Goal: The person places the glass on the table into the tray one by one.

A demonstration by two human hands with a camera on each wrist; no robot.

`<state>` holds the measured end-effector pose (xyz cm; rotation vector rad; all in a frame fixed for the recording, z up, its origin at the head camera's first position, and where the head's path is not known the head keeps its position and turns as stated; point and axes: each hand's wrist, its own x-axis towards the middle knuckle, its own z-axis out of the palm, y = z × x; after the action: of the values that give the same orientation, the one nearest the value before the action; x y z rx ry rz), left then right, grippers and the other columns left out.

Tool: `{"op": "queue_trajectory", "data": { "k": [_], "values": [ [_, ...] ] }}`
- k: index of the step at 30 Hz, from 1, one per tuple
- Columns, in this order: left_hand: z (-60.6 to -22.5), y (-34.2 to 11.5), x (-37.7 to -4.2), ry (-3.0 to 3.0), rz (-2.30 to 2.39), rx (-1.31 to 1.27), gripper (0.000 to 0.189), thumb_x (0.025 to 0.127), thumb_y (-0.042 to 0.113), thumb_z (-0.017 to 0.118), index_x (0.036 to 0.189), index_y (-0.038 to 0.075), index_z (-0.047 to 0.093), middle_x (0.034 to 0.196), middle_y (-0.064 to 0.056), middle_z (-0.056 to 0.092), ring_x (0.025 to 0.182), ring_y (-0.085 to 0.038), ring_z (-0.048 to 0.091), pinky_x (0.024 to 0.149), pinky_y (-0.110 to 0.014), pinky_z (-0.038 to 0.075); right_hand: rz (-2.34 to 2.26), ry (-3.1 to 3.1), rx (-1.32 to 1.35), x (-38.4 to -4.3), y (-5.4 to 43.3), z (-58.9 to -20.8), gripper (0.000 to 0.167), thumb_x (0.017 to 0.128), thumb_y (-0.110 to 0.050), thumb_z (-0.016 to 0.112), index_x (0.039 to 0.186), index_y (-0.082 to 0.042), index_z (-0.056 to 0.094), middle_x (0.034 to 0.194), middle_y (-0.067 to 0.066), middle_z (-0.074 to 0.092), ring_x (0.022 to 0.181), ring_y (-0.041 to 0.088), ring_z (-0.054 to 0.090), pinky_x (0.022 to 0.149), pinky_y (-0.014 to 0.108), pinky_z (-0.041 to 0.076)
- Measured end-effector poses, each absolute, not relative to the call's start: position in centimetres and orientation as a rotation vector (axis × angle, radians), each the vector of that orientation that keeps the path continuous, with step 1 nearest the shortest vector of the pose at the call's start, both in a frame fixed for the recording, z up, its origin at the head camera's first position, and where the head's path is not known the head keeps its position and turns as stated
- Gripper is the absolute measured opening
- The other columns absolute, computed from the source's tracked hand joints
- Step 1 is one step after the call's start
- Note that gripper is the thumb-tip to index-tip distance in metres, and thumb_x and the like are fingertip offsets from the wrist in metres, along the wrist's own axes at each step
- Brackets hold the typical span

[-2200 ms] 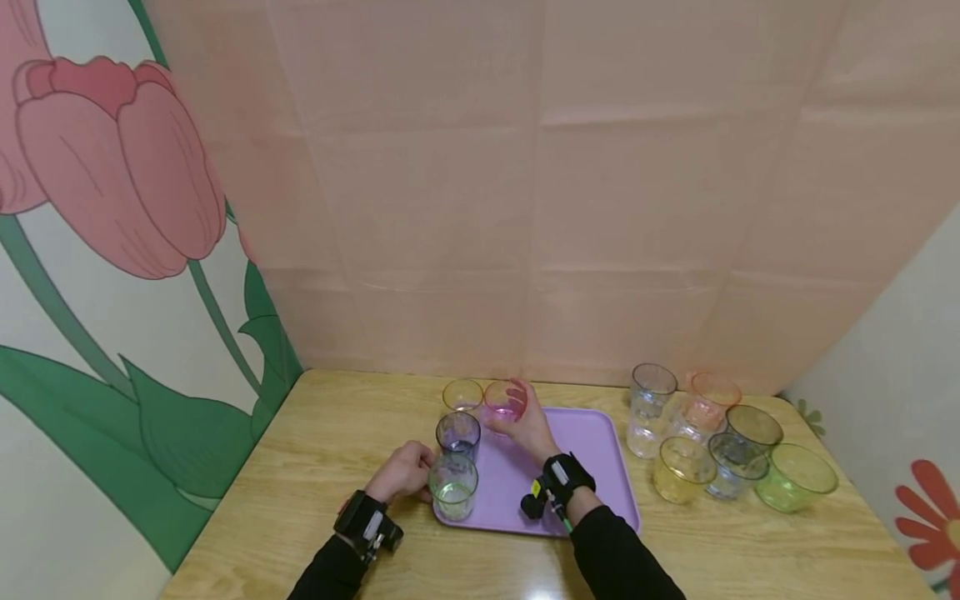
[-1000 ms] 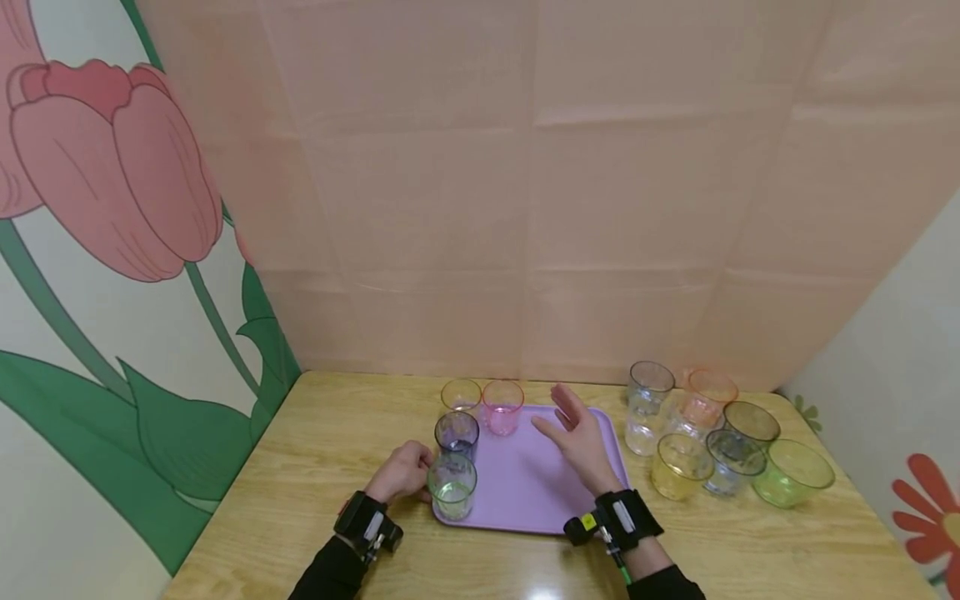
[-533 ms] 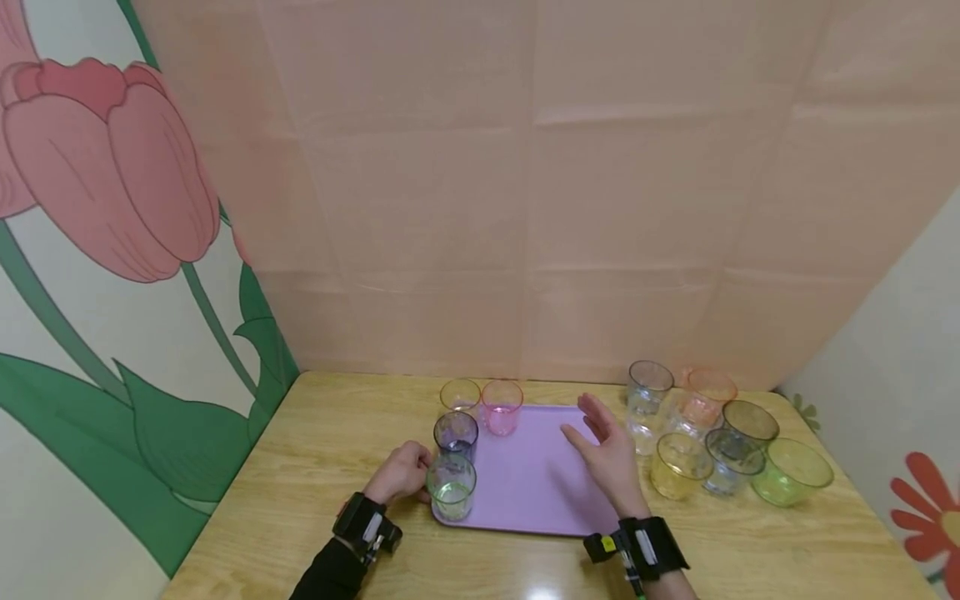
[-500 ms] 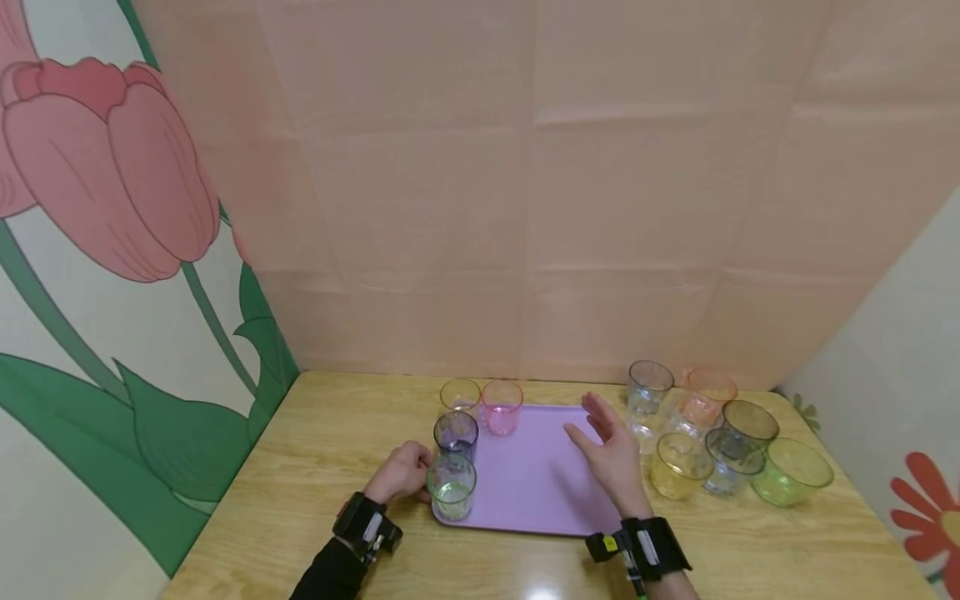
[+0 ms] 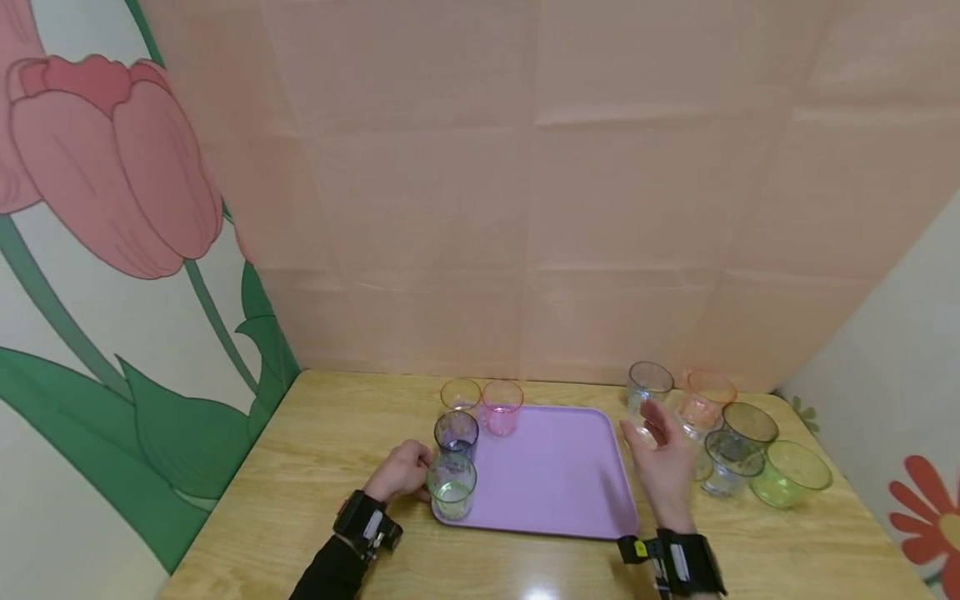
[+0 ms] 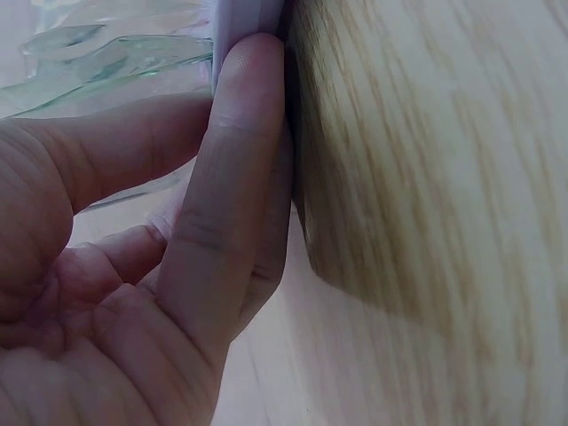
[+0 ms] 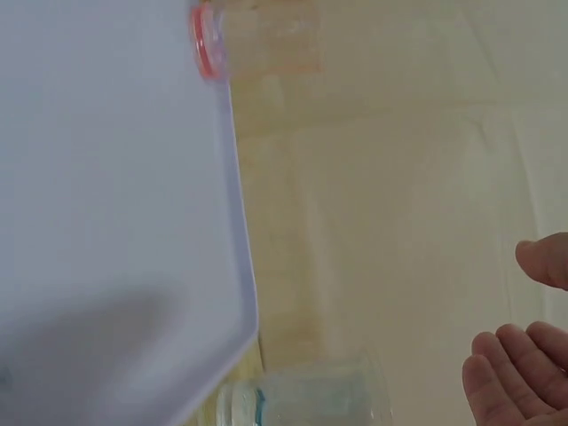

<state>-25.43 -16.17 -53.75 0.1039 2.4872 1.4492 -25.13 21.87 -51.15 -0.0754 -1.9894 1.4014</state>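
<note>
My left hand (image 5: 401, 472) pinches the left edge of a lilac tray (image 5: 555, 471); in the left wrist view its thumb and fingers (image 6: 235, 151) close on the rim (image 6: 250, 18). Along the tray's left side stand a green glass (image 5: 453, 492), a dark purple glass (image 5: 457, 435) and a yellow-rimmed glass (image 5: 461, 394). A pink glass (image 5: 502, 410) stands at the back beside them. My right hand (image 5: 663, 467) is off the tray's right side, fingers apart from the thumb, holding nothing. It overlaps a tall clear glass (image 5: 649, 380) with a dark rim and hides most of a yellow glass.
At the right of the wooden table (image 5: 810, 550) stand more glasses: an orange one (image 5: 708, 404), an amber one (image 5: 752, 422), a blue-grey one (image 5: 733, 467) and a lime green bowl-like one (image 5: 793, 479). A draped pink-beige cloth (image 5: 525, 208) rises behind the table.
My right hand has let go of the pink glass at the tray's back left and moved right, across the tray to the group of glasses. The left hand has stayed in place.
</note>
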Motion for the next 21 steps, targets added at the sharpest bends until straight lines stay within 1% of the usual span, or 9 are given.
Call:
{"op": "queue_trajectory", "data": {
  "k": [3, 4, 6, 9, 11, 13, 15, 18, 21],
  "values": [
    [-53.7, -16.1, -25.4, 2.477, 1.453, 0.100, 0.025, 0.079, -0.022, 0.047, 0.093, -0.006, 0.061, 0.078, -0.010, 0.054, 0.058, -0.019, 0.063, 0.054, -0.031, 0.062, 1.310, -1.957, -0.098, -24.8, 22.9, -51.1, 0.047, 0.082, 0.006, 0.078, 0.126, 0.010, 0.063, 0.119, 0.027, 0.067, 0.103, 0.001, 0.057, 0.093, 0.006, 0.045],
    [-53.7, -16.1, -25.4, 2.475, 1.449, 0.098, 0.025, 0.079, -0.022, 0.048, 0.093, -0.006, 0.061, 0.078, -0.010, 0.054, 0.059, -0.019, 0.062, 0.054, -0.031, 0.062, 1.278, -1.950, -0.098, -24.6, 23.2, -51.1, 0.046, 0.082, 0.006, 0.079, 0.124, 0.011, 0.064, 0.118, 0.028, 0.067, 0.102, 0.001, 0.057, 0.093, 0.006, 0.045],
    [-53.6, -16.1, -25.4, 2.474, 1.442, 0.100, 0.024, 0.079, -0.022, 0.048, 0.091, -0.005, 0.060, 0.077, -0.009, 0.054, 0.059, -0.019, 0.062, 0.053, -0.031, 0.061, 1.208, -1.946, -0.105, -24.3, 23.9, -51.0, 0.043, 0.081, 0.005, 0.079, 0.121, 0.012, 0.066, 0.115, 0.029, 0.067, 0.101, 0.010, 0.060, 0.091, 0.004, 0.044],
    [-53.5, -16.1, -25.4, 2.483, 1.424, 0.104, 0.023, 0.078, -0.021, 0.050, 0.090, -0.004, 0.060, 0.076, -0.009, 0.055, 0.059, -0.018, 0.062, 0.053, -0.030, 0.061, 1.097, -1.966, -0.133, -23.9, 25.1, -50.9, 0.041, 0.081, 0.003, 0.080, 0.118, 0.011, 0.067, 0.113, 0.031, 0.068, 0.101, 0.028, 0.064, 0.088, 0.001, 0.040],
    [-53.4, -16.1, -25.4, 2.484, 1.420, 0.105, 0.023, 0.078, -0.021, 0.050, 0.090, -0.004, 0.060, 0.076, -0.009, 0.055, 0.060, -0.019, 0.062, 0.053, -0.030, 0.061, 1.028, -2.018, -0.192, -23.5, 25.9, -50.6, 0.041, 0.082, -0.001, 0.080, 0.119, 0.010, 0.068, 0.113, 0.029, 0.069, 0.100, 0.040, 0.065, 0.083, 0.004, 0.040],
    [-53.4, -16.1, -25.4, 2.490, 1.415, 0.105, 0.023, 0.078, -0.021, 0.050, 0.090, -0.004, 0.061, 0.076, -0.009, 0.055, 0.060, -0.019, 0.062, 0.053, -0.030, 0.061, 0.980, -2.099, -0.256, -23.3, 26.8, -50.4, 0.042, 0.084, -0.006, 0.079, 0.122, 0.008, 0.067, 0.114, 0.029, 0.069, 0.102, 0.045, 0.065, 0.085, 0.017, 0.047],
    [-53.4, -16.1, -25.4, 2.488, 1.415, 0.105, 0.023, 0.078, -0.021, 0.050, 0.089, -0.004, 0.061, 0.077, -0.009, 0.055, 0.060, -0.019, 0.061, 0.053, -0.030, 0.061, 0.963, -2.204, -0.322, -23.0, 27.6, -50.3, 0.045, 0.087, -0.012, 0.077, 0.126, 0.007, 0.065, 0.118, 0.029, 0.068, 0.105, 0.047, 0.065, 0.087, 0.034, 0.052],
    [-53.3, -16.2, -25.4, 2.483, 1.416, 0.107, 0.023, 0.078, -0.021, 0.051, 0.089, -0.004, 0.061, 0.077, -0.009, 0.055, 0.060, -0.019, 0.061, 0.054, -0.030, 0.061, 0.967, -2.365, -0.395, -22.8, 28.7, -50.1, 0.049, 0.092, -0.021, 0.072, 0.130, 0.008, 0.062, 0.123, 0.031, 0.065, 0.111, 0.050, 0.061, 0.091, 0.059, 0.049],
    [-53.2, -16.1, -25.4, 2.472, 1.419, 0.108, 0.022, 0.078, -0.021, 0.051, 0.090, -0.004, 0.060, 0.077, -0.009, 0.055, 0.060, -0.019, 0.062, 0.054, -0.030, 0.061, 0.980, -2.484, -0.447, -22.7, 29.3, -50.0, 0.055, 0.095, -0.029, 0.069, 0.133, 0.010, 0.058, 0.128, 0.032, 0.061, 0.117, 0.051, 0.057, 0.095, 0.063, 0.046]
  ]
}}
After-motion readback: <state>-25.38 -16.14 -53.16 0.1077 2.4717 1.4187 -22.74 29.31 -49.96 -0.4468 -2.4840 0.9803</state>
